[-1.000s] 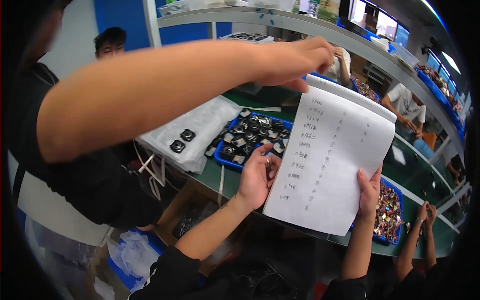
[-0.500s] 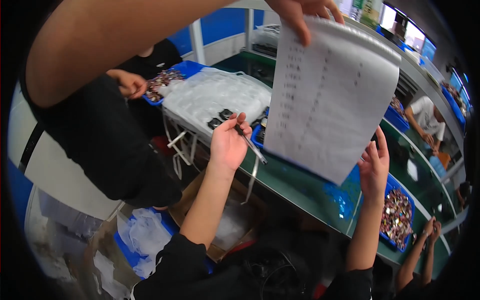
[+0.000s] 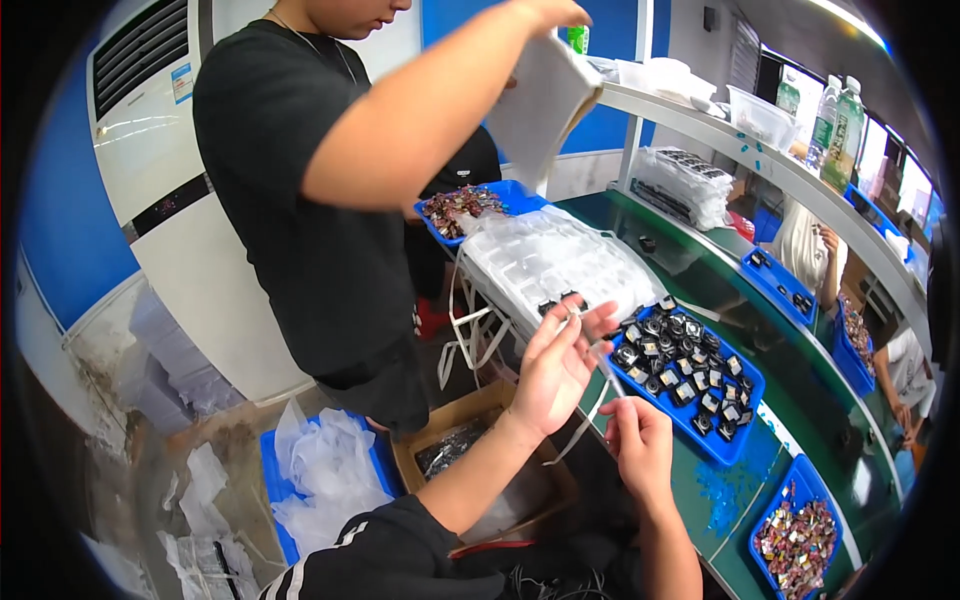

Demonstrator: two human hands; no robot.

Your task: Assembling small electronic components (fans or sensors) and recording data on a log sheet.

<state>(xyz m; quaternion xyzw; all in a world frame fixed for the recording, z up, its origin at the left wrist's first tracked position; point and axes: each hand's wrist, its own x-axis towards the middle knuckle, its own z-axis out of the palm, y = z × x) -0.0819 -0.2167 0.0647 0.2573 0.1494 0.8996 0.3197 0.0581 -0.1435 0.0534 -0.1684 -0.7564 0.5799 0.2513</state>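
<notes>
Right hand (image 3: 643,445): lower centre of frame. Fingers curled and narrow, apparently pinching the lower end of a slim, pale pen-like item (image 3: 606,366).
Left hand (image 3: 552,385): centre. Fingers half spread, palm turned up; the item's upper end sits among them. Cannot tell how firm the hold is.
Pen-like item: slants between the two hands, just beside the nearer tray edge.
White strap (image 3: 578,432): hangs below the left hand.
Black-parts tray (image 3: 728,454): blue, right of centre on the green worktop (image 3: 733,556), loaded with small black square parts (image 3: 680,352).
Fragments tray (image 3: 806,476): blue, lower right, mixed small coloured pieces.
Bagged stack (image 3: 560,252): white, centre, two black parts on its near edge, partly behind the left fingers.
Notepad (image 3: 545,100): upper centre, tilted, beside the co-worker's raised arm (image 3: 420,130).
Change: over the last second the notepad has left the space above the right hand. Judgement: the writing surface is out of reach; attention passes to the pen-like item.
</notes>
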